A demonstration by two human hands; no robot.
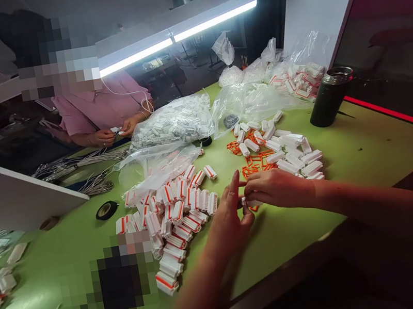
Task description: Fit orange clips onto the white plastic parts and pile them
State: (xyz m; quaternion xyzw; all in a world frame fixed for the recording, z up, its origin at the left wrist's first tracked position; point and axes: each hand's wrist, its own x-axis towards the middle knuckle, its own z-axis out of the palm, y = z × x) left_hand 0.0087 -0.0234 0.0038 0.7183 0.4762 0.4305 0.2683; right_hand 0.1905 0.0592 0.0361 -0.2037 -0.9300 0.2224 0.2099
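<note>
My left hand (230,224) and my right hand (278,189) meet over the front of the green table, both closed on a white plastic connector housing (253,202). Fingers cover much of that housing. Just beyond my right hand lie loose orange frame-shaped inserts (257,160), and to their right spreads a heap of plain white connector housings (292,154). Left of my left hand is a larger pile of white housings with orange strips (175,206), its nearest pieces running toward the front in a rough row.
A dark flask (331,98) stands at the right. Clear bags of parts (173,120) line the back, and black tape (106,210) lies left. Across the table a co-worker in a pink shirt (104,105) handles small white parts beside cable bundles (86,165). A lamp (214,20) hangs above.
</note>
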